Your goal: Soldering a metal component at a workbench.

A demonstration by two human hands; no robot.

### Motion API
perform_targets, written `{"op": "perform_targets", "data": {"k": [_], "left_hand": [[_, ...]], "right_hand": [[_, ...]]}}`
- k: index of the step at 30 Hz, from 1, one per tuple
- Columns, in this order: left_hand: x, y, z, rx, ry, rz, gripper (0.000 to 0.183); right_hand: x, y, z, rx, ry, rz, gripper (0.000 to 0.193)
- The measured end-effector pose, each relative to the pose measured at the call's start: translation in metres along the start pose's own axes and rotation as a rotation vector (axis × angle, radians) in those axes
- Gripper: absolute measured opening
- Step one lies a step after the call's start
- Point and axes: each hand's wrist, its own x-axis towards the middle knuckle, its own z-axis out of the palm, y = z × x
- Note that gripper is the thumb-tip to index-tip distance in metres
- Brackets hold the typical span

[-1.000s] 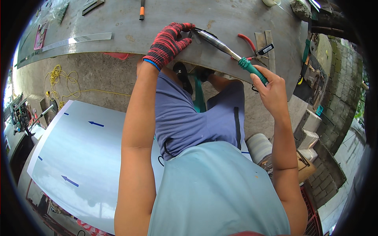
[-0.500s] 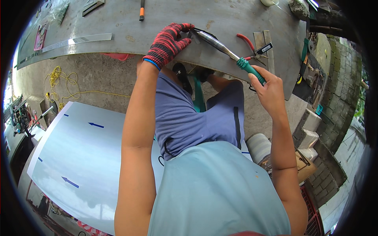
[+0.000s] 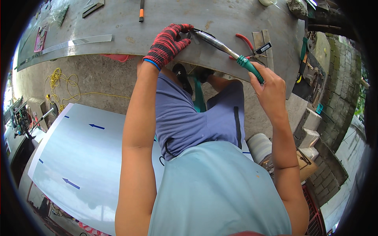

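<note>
Right hand [image 3: 271, 89] on green-handled tool [image 3: 217, 45] | both shifted slightly leftward (left hand [image 3: 167, 44] steady)

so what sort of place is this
Probably a small workshop, perhaps for repairs or metalwork: the right hand holds a green-handled tool, and red-handled pliers lie on a broad gray table.

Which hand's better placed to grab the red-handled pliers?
Right, probably: the right hand is closer to the red-handled pliers. Catch: it grips the green-handled tool, so it would likely need to let go first. The gloved left hand is farther off, near the tool's far end.
</note>
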Motion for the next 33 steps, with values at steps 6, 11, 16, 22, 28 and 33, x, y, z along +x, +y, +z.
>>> {"op": "perform_targets", "data": {"k": [6,11,16,22,28,33], "left_hand": [[0.000,0.004,-0.002,-0.028,-0.014,-0.008,0.053],[0.001,-0.001,0.001,-0.050,-0.025,0.001,0.052],[0.001,0.003,0.000,-0.067,-0.028,-0.010,0.050],[0.001,-0.001,0.002,-0.061,-0.001,0.012,0.053],[0.002,-0.004,0.003,-0.098,-0.020,0.003,0.050],[0.003,0.001,0.002,-0.084,-0.030,-0.034,0.051]], "right_hand": [[-0.001,0.005,0.003,0.187,-0.064,0.140,0.027],[0.002,0.003,-0.002,0.172,-0.094,0.179,0.027],[0.003,0.001,-0.007,-0.030,-0.016,0.041,0.029],[0.004,0.004,-0.006,-0.042,-0.021,0.026,0.029],[0.007,0.002,-0.009,0.130,-0.131,0.226,0.028],[0.006,0.009,-0.007,0.028,-0.012,0.058,0.030]]}}
